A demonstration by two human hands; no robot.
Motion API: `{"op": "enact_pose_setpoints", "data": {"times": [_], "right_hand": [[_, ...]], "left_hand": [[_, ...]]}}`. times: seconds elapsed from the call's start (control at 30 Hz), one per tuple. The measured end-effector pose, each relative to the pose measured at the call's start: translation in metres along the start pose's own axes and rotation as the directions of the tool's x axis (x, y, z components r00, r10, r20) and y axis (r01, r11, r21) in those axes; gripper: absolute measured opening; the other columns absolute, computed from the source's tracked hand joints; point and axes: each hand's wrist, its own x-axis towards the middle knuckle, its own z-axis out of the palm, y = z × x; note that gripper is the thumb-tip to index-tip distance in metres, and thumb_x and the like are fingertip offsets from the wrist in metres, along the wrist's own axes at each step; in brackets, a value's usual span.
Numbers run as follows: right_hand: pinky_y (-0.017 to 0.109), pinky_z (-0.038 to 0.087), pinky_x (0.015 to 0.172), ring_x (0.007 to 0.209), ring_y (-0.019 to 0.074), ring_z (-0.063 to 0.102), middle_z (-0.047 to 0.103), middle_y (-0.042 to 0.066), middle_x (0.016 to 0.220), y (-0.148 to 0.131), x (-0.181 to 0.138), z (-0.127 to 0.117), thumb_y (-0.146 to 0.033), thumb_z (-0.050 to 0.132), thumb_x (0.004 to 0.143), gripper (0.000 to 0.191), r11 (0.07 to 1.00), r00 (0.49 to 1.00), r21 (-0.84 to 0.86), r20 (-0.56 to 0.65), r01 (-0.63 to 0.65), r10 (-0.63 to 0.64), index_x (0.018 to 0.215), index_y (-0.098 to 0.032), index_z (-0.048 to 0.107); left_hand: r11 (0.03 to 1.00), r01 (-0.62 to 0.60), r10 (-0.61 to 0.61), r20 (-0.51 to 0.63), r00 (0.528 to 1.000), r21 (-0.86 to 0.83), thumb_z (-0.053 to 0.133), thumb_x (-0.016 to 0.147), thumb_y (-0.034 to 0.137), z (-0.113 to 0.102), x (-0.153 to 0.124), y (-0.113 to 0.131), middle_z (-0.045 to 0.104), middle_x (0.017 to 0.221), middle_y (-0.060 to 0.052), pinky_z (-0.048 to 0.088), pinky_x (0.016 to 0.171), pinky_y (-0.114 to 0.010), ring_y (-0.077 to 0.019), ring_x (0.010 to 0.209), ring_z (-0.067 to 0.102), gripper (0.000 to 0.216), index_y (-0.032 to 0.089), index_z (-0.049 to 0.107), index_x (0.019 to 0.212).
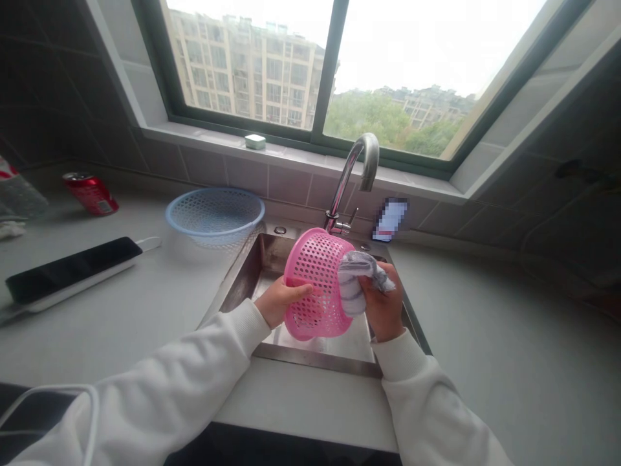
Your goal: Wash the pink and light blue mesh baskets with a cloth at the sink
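My left hand (280, 300) grips the rim of a pink perforated plastic basket (317, 272), holding it on its side above the steel sink (247, 268). A striped grey and white cloth (356, 281) is bunched in my right hand (383, 304) and pressed against the basket's outer wall. Both hands are closed. The chrome faucet (356, 171) curves over the sink just behind the basket.
A blue perforated basket (215, 213) stands on the counter left of the sink. Further left lie a long black and white device (72, 268) and a red can (90, 193) on its side. A phone (389, 219) leans against the tiles. A small soap box (255, 141) sits on the window sill.
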Motion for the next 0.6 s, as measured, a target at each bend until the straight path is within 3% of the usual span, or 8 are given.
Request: {"op": "enact_pose_setpoints", "data": {"times": [0.13,0.27,0.6], "right_hand": [[0.037,0.05,0.071,0.077,0.021,0.064,0.069,0.002,0.087,0.025,0.012,-0.011,-0.05,0.075,0.082,0.033,0.994,0.987,-0.095,-0.153,-0.059,0.044,0.093,-0.02,0.068],[0.037,0.047,0.071,0.075,0.0215,0.062,0.068,0.002,0.083,0.044,0.024,-0.022,-0.056,0.073,0.081,0.039,0.972,0.961,-0.189,-0.261,-0.139,0.086,0.091,-0.02,0.065],[0.035,0.045,0.07,0.075,0.0207,0.06,0.066,0.002,0.081,0.038,0.03,-0.032,-0.065,0.068,0.08,0.048,0.923,0.939,-0.339,-0.338,-0.185,0.064,0.09,-0.019,0.061]], "left_hand": [[0.998,0.064,-0.066,0.109,0.992,0.017,0.099,0.055,0.039,-0.006,-0.002,0.003,0.077,0.074,-0.012,0.064,0.062,-0.034,-0.0233,0.063,0.075,0.047,0.007,0.079,0.082],[0.999,0.047,-0.049,0.141,0.989,0.013,0.097,0.059,0.038,-0.011,-0.005,0.006,0.076,0.071,-0.012,0.064,0.059,-0.033,-0.0228,0.059,0.074,0.041,0.007,0.079,0.078],[0.999,-0.041,0.044,0.098,0.994,-0.03,0.092,0.066,0.038,-0.021,-0.004,0.008,0.076,0.068,-0.012,0.066,0.065,-0.04,-0.0262,0.062,0.075,0.037,0.007,0.08,0.082]]}}
